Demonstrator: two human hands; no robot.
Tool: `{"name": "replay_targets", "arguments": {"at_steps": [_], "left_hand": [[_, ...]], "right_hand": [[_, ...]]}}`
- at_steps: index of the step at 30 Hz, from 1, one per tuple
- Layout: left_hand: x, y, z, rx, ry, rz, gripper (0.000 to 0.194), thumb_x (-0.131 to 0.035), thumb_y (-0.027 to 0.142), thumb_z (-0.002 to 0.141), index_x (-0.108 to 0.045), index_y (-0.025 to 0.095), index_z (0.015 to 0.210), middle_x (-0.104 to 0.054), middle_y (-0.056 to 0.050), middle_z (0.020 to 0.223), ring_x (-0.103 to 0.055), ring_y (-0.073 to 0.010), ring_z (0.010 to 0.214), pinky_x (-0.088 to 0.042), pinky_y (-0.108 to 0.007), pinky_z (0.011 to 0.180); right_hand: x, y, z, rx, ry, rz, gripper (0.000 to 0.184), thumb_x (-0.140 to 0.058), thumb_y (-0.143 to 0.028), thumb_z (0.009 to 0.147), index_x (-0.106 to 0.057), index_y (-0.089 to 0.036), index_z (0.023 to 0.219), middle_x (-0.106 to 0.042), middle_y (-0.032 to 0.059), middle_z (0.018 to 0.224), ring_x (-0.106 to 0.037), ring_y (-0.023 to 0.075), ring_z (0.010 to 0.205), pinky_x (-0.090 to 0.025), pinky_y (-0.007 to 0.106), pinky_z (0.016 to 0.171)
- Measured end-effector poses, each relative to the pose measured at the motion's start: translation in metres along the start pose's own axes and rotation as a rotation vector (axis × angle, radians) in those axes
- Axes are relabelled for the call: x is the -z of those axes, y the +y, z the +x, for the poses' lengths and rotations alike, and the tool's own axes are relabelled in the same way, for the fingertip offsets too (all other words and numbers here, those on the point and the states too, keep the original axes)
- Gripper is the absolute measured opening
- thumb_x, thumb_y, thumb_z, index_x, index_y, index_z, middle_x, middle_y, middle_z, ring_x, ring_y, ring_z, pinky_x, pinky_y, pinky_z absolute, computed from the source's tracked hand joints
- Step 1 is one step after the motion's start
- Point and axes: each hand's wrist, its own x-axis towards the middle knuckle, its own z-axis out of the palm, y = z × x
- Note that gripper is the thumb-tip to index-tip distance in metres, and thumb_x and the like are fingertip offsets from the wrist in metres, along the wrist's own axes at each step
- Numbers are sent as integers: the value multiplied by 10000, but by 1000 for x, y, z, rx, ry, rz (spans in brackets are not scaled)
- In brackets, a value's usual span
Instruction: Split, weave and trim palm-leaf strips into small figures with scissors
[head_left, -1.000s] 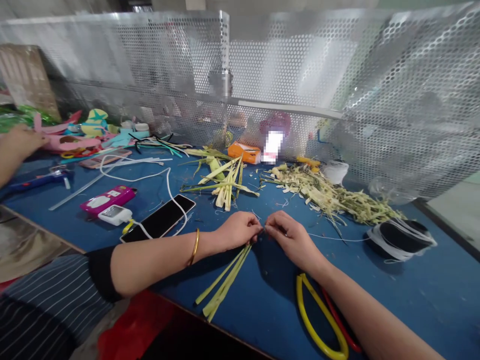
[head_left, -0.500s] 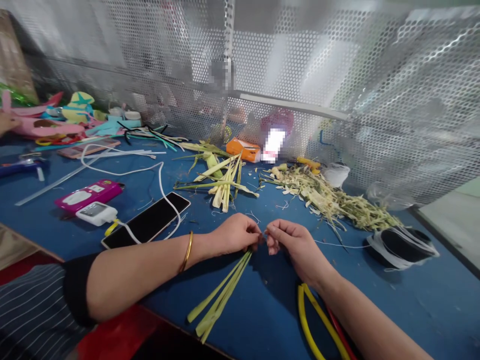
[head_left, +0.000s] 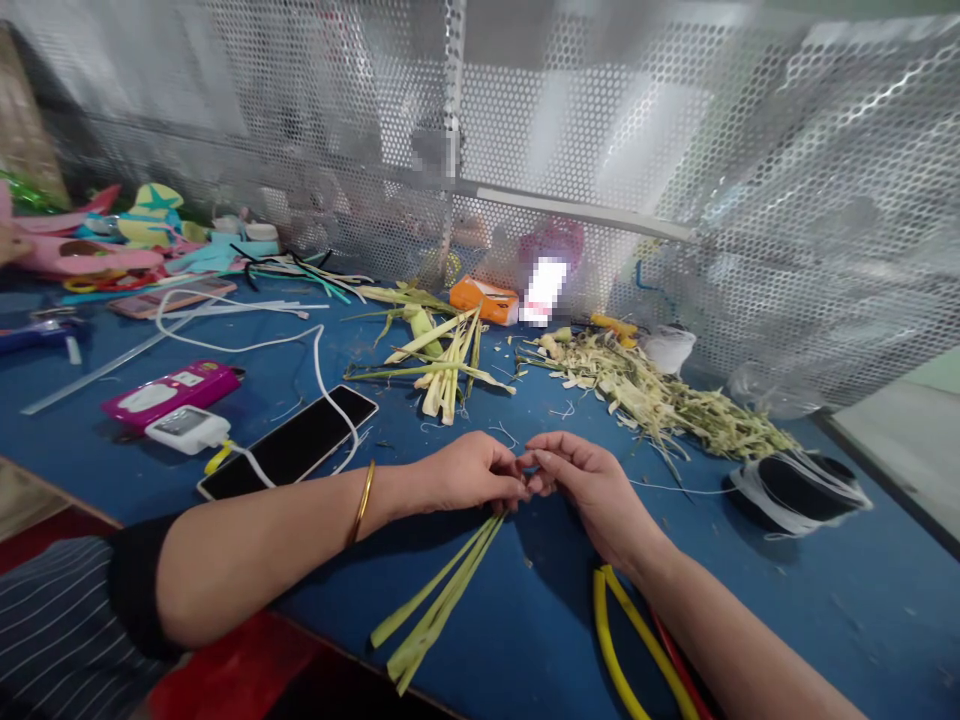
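My left hand (head_left: 472, 472) is closed on the top end of a bundle of green leaf strips (head_left: 439, 598), which trails toward me over the blue table (head_left: 840, 610). My right hand (head_left: 581, 480) pinches at the same end, its fingertips touching those of my left hand. A thin white thread (head_left: 675, 488) runs from that spot to a black spool wrapped in white tape (head_left: 799, 485) at the right. What the right fingers hold is too small to make out.
A pile of cut leaf stalks (head_left: 442, 365) and a heap of shredded scraps (head_left: 660, 395) lie behind my hands. A black phone (head_left: 292, 450), a pink device (head_left: 172, 388) and a white charger (head_left: 187, 428) sit left. Yellow-handled scissors (head_left: 622, 645) lie under my right forearm. Perforated metal screens (head_left: 675, 180) enclose the table.
My hands have come together until the fingertips touch. The view has shifted slightly; the leaf bundle stays in my left hand.
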Motion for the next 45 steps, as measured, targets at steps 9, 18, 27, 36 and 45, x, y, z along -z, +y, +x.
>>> {"name": "replay_targets", "arguments": {"at_steps": [9, 18, 27, 36, 45], "left_hand": [[2, -3, 3, 58, 111, -153, 202, -672, 338, 752, -661, 137, 737, -659, -16, 664, -550, -85, 555, -385, -195, 483], [1, -1, 3, 41, 150, -195, 195, -659, 318, 753, -661, 125, 734, -658, -22, 673, -552, -90, 571, -383, -208, 490], [2, 2, 1, 70, 177, -185, 173, -676, 307, 755, -684, 134, 747, -640, -5, 630, -541, -85, 551, -366, -203, 474], [2, -2, 3, 50, 162, -192, 178, -666, 307, 779, -680, 130, 772, -681, -33, 719, -553, -77, 566, -380, -190, 469], [1, 2, 2, 48, 176, -181, 152, -650, 267, 791, -658, 136, 714, -618, 4, 607, -530, -71, 539, -374, -183, 464]], "right_hand": [[23, -11, 3, 286, 211, -529, 268, -616, -412, 805, -691, -194, 941, -683, 48, 868, -562, 139, 603, -435, 294, 610], [12, -5, -6, 364, -3, -972, 191, -592, -298, 860, -627, -217, 691, -571, -8, 691, -519, 137, 625, -363, 255, 577], [11, -3, -7, 319, 5, -870, 95, -617, -300, 822, -610, -212, 857, -605, -19, 707, -539, 131, 618, -397, 228, 574], [8, -2, -7, 248, 7, -850, 328, -459, -431, 920, -604, -212, 722, -599, -14, 598, -546, 139, 574, -383, 239, 561], [5, 2, -8, 206, 6, -865, 214, -563, -331, 854, -606, -208, 683, -577, -32, 564, -513, 121, 524, -352, 222, 512]]}}
